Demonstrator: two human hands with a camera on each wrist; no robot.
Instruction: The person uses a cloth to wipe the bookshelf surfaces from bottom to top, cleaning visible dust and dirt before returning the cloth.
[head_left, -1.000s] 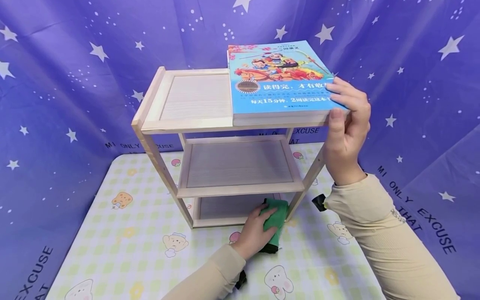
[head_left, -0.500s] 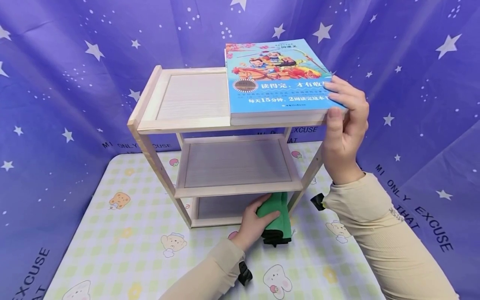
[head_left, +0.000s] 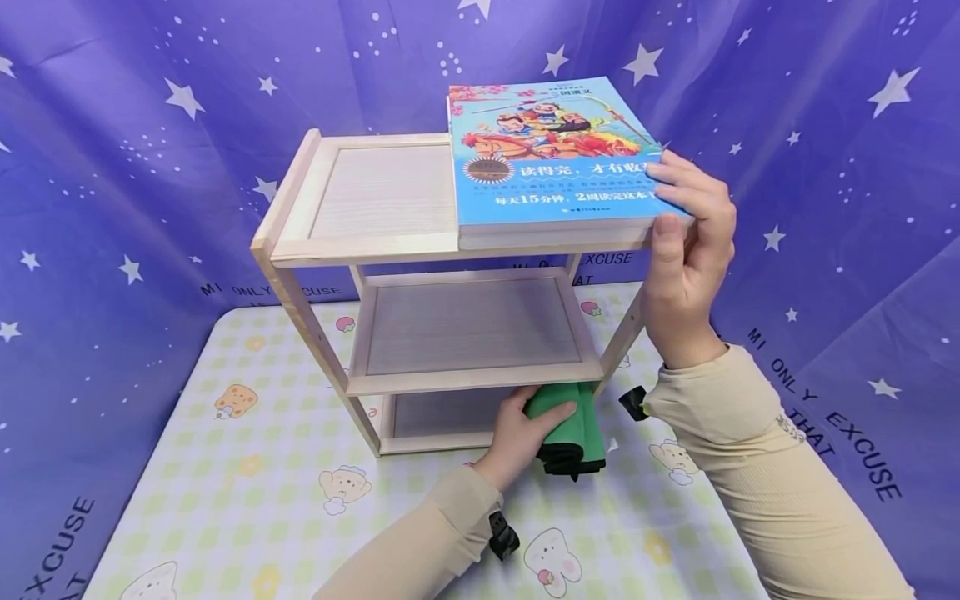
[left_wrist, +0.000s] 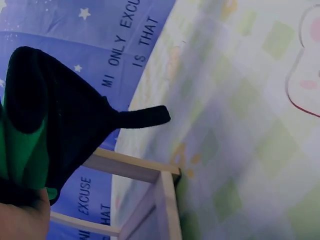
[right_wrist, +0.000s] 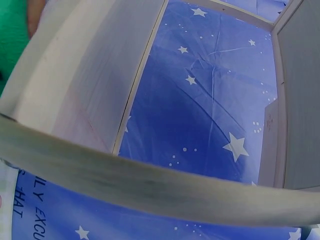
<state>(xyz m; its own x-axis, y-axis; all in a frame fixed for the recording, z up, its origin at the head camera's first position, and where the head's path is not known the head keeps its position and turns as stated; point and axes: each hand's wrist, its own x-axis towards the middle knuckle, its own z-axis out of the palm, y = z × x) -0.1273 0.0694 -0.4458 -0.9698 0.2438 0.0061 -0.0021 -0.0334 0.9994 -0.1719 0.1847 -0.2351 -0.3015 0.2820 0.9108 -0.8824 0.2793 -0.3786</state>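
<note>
Wooden three-tier rack [head_left: 375, 192] stands leftmost, a left hand [head_left: 520, 435] with fingers gripping folded green cloth [head_left: 581, 429] by its lower right front, blue paperback [head_left: 551, 179] on top, right hand [head_left: 693, 246] with fingers clasping its top right edge; cloth unreleased, work seems unfinished.

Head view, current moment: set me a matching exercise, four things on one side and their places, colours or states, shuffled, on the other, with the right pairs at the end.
Things:
1. Book
2. Left hand
3. Right hand
4. Fabric item

Places, colours, states:
A. At the book's right edge
B. Green with black edging
C. Gripping something green
D. Lying on the top tier of the wooden rack

Right pairs: 1-D, 2-C, 3-A, 4-B
</note>
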